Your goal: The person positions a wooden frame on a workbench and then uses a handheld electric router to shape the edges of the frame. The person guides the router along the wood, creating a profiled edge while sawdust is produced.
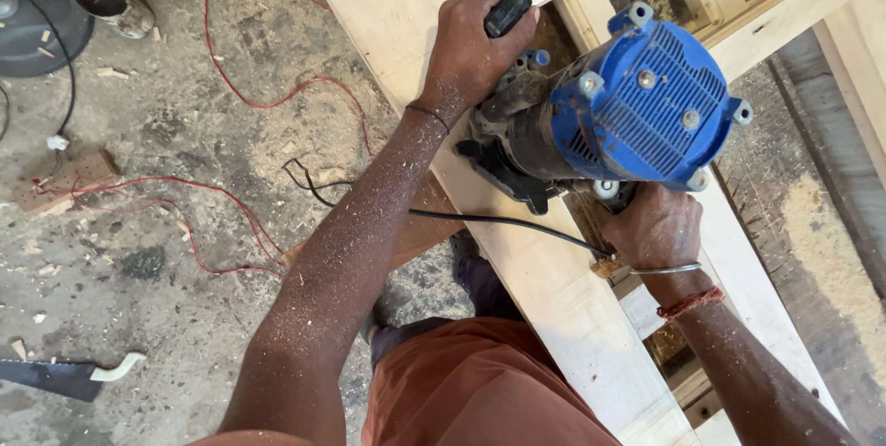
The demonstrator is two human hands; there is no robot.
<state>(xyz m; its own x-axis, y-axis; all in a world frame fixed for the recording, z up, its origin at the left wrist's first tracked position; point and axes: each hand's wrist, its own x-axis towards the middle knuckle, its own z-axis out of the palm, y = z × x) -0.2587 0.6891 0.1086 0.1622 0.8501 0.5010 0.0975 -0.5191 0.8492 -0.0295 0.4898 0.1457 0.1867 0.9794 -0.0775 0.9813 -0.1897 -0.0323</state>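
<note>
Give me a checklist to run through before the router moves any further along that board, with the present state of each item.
1. Left hand wrapped round the black handle: ok.
2. Right hand gripping the other side of the blue router: ok, though that handle is hidden by the hand.
3. Router base flat on the pale wooden board: cannot tell, the motor housing hides it.
4. Black power cord off the cutting path: not ok, it crosses the board just behind the router.
5. Red wire away from the work: ok, it lies on the dusty floor.
6. Board clamped or held down: cannot tell, no clamp in view.
</note>
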